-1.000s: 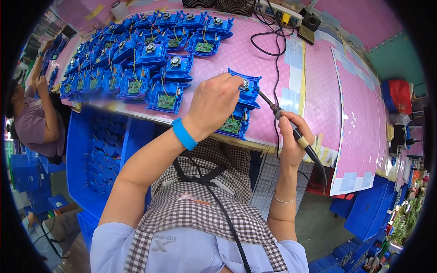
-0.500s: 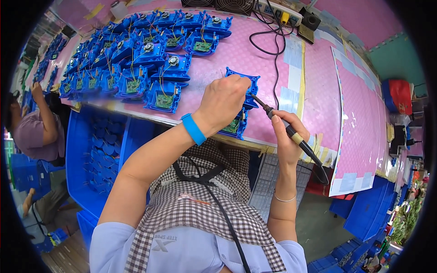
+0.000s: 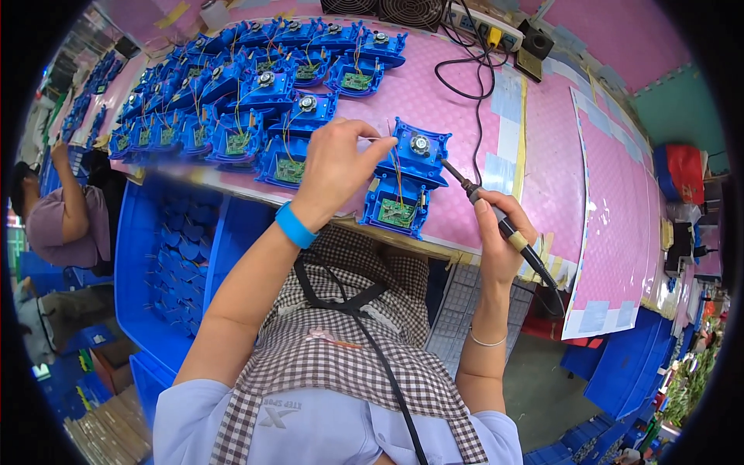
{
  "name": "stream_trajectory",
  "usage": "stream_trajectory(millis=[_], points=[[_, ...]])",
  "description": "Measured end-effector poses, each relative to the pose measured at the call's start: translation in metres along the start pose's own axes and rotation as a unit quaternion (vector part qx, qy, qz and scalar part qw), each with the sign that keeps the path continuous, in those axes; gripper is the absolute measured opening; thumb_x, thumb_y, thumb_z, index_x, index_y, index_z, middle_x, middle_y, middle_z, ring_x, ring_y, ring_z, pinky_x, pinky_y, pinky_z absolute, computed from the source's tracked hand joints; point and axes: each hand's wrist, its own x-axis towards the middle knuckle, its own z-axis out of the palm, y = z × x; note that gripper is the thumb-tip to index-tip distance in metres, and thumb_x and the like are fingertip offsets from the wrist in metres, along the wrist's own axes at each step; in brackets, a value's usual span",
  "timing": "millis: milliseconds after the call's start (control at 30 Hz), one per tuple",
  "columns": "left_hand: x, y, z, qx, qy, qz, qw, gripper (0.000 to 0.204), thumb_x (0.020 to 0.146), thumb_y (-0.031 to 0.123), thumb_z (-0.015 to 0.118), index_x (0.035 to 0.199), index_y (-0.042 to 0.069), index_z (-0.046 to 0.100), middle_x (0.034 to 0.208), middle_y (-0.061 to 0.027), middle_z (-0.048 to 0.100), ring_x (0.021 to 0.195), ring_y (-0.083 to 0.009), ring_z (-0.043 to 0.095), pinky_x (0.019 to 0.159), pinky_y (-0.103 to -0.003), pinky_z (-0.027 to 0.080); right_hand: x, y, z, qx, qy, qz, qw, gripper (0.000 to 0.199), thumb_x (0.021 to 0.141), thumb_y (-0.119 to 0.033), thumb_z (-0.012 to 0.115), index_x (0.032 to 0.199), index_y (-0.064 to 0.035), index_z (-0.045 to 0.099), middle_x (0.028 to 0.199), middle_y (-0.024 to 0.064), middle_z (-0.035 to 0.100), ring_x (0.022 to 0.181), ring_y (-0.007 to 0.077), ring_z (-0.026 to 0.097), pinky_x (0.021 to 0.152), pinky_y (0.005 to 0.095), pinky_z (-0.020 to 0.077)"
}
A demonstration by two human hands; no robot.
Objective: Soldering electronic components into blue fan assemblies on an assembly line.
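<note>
Right of the round speaker (image 3: 419,145), your right fingers (image 3: 486,217) hold the soldering iron (image 3: 507,229); keep its tip (image 3: 450,166) off wires (image 3: 399,180) (can't tell if your left fingers (image 3: 376,153) grip anything).

On the worktable (image 3: 422,85), rows of housings (image 3: 260,94) lay to the left, and a single housing (image 3: 411,174) lay apart to their right, its speaker (image 3: 419,145) behind its circuit board (image 3: 397,213). The left hand (image 3: 337,163) was at its left side; the right hand (image 3: 505,232), around a soldering iron (image 3: 470,188), was to its right. Fans (image 3: 411,11) stood along the back, a power strip (image 3: 508,37) right of them. Beyond the iron, farther right, lay a sheet (image 3: 608,217). Below the table's near edge, left, a bin (image 3: 232,225) held parts (image 3: 182,252).
</note>
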Motion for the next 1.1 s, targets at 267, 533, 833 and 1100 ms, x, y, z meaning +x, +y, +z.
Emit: stream_trajectory(millis=[267,533,833,1100], points=[[-0.001,0.002,0.016,-0.005,0.014,-0.072,0.997,0.034,0.076,0.033,0.076,0.076,0.002,0.065,0.058,-0.0053,0.057,0.053,-0.0109,0.053,0.047,-0.028,0.038,-0.005,0.004,0.001,-0.017,0.004,-0.008,1.0,0.01,0.083,-0.001,0.064,0.091,0.0027,0.068,0.077,0.0,0.062,0.064,0.0034,0.049,0.056,0.0172,0.0343],[-0.006,-0.008,0.017,-0.167,-0.068,-0.146,0.973,0.029,0.079,0.027,0.073,0.081,0.0,0.064,0.054,0.0035,0.05,0.049,-0.0028,0.044,0.043,-0.023,0.032,-0.004,0.005,0.001,-0.017,0.007,0.003,1.0,0.01,0.084,-0.002,0.064,0.092,0.0024,0.068,0.075,-0.0011,0.061,0.062,0.0022,0.048,0.054,0.0168,0.0326],[-0.005,-0.011,0.015,-0.216,-0.065,-0.15,0.963,0.021,0.081,0.02,0.072,0.08,0.001,0.062,0.059,0.0047,0.05,0.053,-0.0007,0.042,0.045,-0.021,0.031,-0.005,0.009,0.0,0.005,0.023,0.009,1.0,0.013,0.084,-0.003,0.064,0.096,0.003,0.067,0.077,0.0003,0.063,0.064,0.0033,0.049,0.056,0.0174,0.0352],[-0.018,0.019,0.006,-0.158,-0.02,-0.138,0.978,0.017,0.079,0.014,0.07,0.083,-0.001,0.062,0.073,-0.0056,0.066,0.065,-0.0097,0.06,0.058,-0.024,0.045,-0.005,0.007,-0.002,0.049,0.049,0.021,0.997,0.015,0.083,-0.003,0.065,0.096,0.0038,0.067,0.08,0.0034,0.065,0.068,0.0053,0.053,0.06,0.018,0.0402]])
